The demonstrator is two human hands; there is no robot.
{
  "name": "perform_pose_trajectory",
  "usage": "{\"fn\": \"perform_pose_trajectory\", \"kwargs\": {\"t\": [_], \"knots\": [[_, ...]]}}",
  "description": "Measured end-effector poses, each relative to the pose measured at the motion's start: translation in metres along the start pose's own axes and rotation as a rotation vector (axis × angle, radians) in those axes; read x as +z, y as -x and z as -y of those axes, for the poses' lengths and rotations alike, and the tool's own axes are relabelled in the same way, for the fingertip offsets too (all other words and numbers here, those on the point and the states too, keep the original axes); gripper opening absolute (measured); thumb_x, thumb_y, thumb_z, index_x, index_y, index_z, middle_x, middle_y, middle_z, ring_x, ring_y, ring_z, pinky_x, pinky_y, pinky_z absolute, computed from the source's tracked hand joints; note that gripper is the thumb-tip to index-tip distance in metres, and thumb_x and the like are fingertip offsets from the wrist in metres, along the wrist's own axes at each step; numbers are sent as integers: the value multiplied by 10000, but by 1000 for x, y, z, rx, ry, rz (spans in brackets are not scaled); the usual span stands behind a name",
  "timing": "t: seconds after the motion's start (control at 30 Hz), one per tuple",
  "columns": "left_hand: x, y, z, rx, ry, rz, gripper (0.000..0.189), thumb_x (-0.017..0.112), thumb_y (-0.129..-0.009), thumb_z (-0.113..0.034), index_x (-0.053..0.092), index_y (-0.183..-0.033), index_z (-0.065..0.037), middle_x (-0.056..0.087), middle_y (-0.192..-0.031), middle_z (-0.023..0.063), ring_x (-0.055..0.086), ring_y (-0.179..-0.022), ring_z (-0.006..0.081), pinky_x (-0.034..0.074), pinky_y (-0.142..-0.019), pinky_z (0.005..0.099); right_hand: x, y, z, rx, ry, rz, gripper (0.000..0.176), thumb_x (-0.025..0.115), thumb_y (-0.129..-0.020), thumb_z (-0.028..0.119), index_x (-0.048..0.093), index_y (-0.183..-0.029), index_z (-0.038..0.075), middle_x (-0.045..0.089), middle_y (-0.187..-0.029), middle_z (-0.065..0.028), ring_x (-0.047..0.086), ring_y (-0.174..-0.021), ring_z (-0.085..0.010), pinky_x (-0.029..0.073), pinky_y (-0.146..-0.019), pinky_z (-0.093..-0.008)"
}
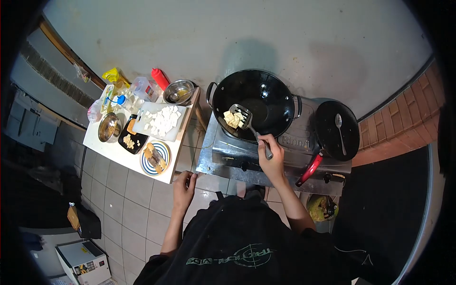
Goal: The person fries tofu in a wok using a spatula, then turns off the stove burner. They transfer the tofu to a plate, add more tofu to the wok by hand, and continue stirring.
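Observation:
My right hand (272,159) is wrapped round the grey handle of a slotted spatula (252,127). The spatula's head is inside a black two-handled wok (280,102), at its left side. Pale yellowish cubes (233,119), which look like tofu, lie against the spatula there. My left hand (183,191) hangs near the front corner of the white table, its fingers curled in and nothing visible in them. On that table, a white cutting board (140,125) bears many white cubes (164,121).
The wok sits on a steel gas stove (228,154). Right of it is a red-handled frying pan (323,124) with a spoon (340,130) in it. The table also holds metal bowls (108,129), a black tray (127,146), a striped plate (145,166) and a red squeeze bottle (160,78).

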State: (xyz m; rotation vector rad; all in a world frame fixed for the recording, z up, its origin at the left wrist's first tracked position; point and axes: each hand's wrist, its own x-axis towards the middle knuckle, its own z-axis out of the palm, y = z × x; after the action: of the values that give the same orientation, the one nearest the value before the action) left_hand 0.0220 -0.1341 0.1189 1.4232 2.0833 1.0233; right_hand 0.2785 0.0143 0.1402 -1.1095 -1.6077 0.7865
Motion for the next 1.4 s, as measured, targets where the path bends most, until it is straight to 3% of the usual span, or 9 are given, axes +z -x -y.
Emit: {"fn": "perform_pose_trajectory", "kwargs": {"t": [0.4,0.47,0.57,0.67,0.7,1.13,1.2,1.3,1.4], "knots": [[-3,9,23,-14,58,1,194,633,-922,-153,605,-852,25,585,-686,128,512,-535,177,396,-508,324,21,15,11,-40,58,-74,110,574,-889,16,572,-995,-13,626,-858,-168,638,-768,-278,487,-719,-326],[-2,9,27,-20,71,14,192,633,-921,-153,603,-854,25,585,-687,129,513,-538,179,397,-509,326,24,13,11,-31,54,-92,100,554,-913,31,591,-999,-5,620,-779,-100,599,-734,-151,480,-708,-296],[-4,9,29,-41,84,32,190,634,-919,-152,599,-859,26,584,-686,130,514,-541,181,398,-511,327,26,9,8,-11,49,-118,85,553,-921,26,593,-991,1,589,-731,-46,544,-656,-85,455,-623,-257],[-5,9,32,-63,96,35,189,633,-919,-151,595,-861,26,582,-684,128,514,-541,179,400,-513,325,26,4,-2,156,-63,-120,81,573,-891,21,594,-966,-3,645,-779,-108,628,-752,-148,478,-716,-284],[-5,10,33,-70,105,34,188,632,-919,-150,594,-860,25,582,-683,126,513,-540,177,401,-514,323,25,1,0,180,-77,-116,75,573,-894,25,597,-961,0,653,-783,-94,623,-767,-128,476,-721,-275],[-7,18,37,-87,110,26,195,634,-921,-154,593,-842,19,578,-672,119,497,-529,172,394,-507,325,37,-21,-7,205,-35,-116,58,595,-877,55,581,-924,24,636,-736,-126,651,-719,-173,481,-683,-310],[-7,19,39,-90,100,21,201,633,-923,-160,595,-840,19,576,-669,121,494,-522,174,395,-507,325,41,-26,-12,103,13,-108,52,528,-941,36,576,-957,23,590,-693,-11,523,-555,-48,414,-477,-220],[-5,19,40,-84,132,-9,239,631,-934,-167,576,-803,25,477,-580,61,377,-510,100,314,-475,308,45,-30,-13,116,1,-105,54,527,-935,33,575,-958,20,598,-694,-22,529,-553,-53,415,-480,-223],[-3,20,42,-69,139,-39,243,629,-936,-176,581,-805,23,481,-578,64,381,-509,101,316,-476,307,46,-33,-15,141,13,-86,57,526,-927,30,572,-957,18,592,-687,-24,529,-556,-53,417,-481,-224]]}}
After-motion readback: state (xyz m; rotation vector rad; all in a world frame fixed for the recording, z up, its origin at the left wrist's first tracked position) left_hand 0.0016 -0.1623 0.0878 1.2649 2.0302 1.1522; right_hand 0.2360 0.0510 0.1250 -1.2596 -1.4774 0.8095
